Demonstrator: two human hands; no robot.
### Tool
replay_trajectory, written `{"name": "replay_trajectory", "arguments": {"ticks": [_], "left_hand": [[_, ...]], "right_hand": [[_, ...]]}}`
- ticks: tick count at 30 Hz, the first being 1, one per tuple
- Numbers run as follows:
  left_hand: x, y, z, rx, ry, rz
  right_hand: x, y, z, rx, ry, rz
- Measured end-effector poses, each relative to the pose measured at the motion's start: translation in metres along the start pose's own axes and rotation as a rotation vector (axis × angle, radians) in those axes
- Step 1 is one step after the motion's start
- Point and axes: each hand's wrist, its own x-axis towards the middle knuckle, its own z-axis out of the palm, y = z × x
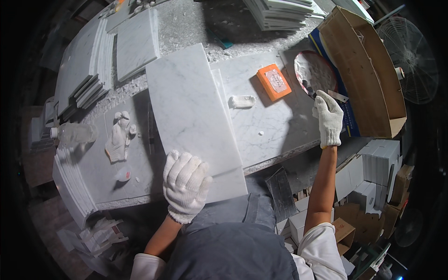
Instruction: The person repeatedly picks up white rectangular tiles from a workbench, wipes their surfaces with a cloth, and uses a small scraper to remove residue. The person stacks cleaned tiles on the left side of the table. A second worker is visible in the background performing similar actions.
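Note:
My left hand [186, 187], in a white knit glove, rests on the near end of a grey-veined white marble slab [193, 100]. Its fingers lie flat on the stone. This long slab lies at a slant over another light slab, whose edge shows along its right side. At the right, my gloved right hand [330, 119] pinches a small putty knife [339, 96] around its middle. Its light blade points right and its dark handle reaches over a red-rimmed bowl [298, 59] of white paste. Left of the bowl stands an orange box [273, 82] with a pale label.
A white rolled piece [242, 101] lies left of the orange box. Spare gloves [120, 137] and a clear bottle [77, 133] are on the left. Stacked slabs [86, 65] stand far left, others [280, 14] at the back. An open cardboard box [373, 74] borders the right, beside a fan [408, 58].

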Motion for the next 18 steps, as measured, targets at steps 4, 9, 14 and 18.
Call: {"name": "replay_trajectory", "arguments": {"ticks": [4, 9, 14, 18], "left_hand": [[0.000, 0.000, 0.000, 0.015, 0.001, 0.002], [0.003, 0.001, -0.001, -0.003, 0.015, -0.010], [0.002, -0.002, 0.000, -0.053, 0.018, -0.013], [-0.002, -0.004, -0.003, -0.099, 0.121, -0.032]], "right_hand": [[0.002, 0.004, -0.002, 0.092, -0.025, 0.025], [-0.001, 0.001, -0.006, 0.122, 0.011, 0.014], [-0.030, -0.013, -0.005, 0.227, -0.071, 0.035], [-0.085, -0.036, 0.023, 0.272, -0.214, -0.024]]}}
